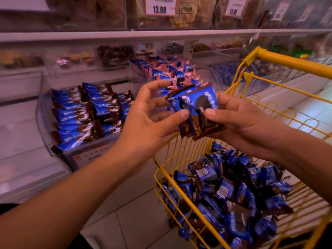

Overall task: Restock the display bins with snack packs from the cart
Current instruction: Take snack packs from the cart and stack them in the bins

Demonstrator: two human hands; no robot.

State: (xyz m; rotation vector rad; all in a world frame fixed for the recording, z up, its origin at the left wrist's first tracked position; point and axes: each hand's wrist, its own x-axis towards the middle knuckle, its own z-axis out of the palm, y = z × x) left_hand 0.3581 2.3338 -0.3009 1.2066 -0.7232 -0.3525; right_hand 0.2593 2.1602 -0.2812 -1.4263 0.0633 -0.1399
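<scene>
Shop aisle, tiled floor, clear bins under a shelf with price tags [160,5]. Left bin [53,141]: rows of blue-brown packs, partly filled, room remaining. Next bin [136,71]: blue-pink packs. Yellow cart [294,62]: a heap of packs [231,198] left, so restocking looks well short of done. Small stack of packs [195,108], perhaps three, held above the cart rim; left hand [152,119] pinches its near edge, right hand [239,121] grips its other side.

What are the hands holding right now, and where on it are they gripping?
Both hands pinch a small stack of blue snack packs: left hand at the left edge, right hand at the lower right.
</scene>
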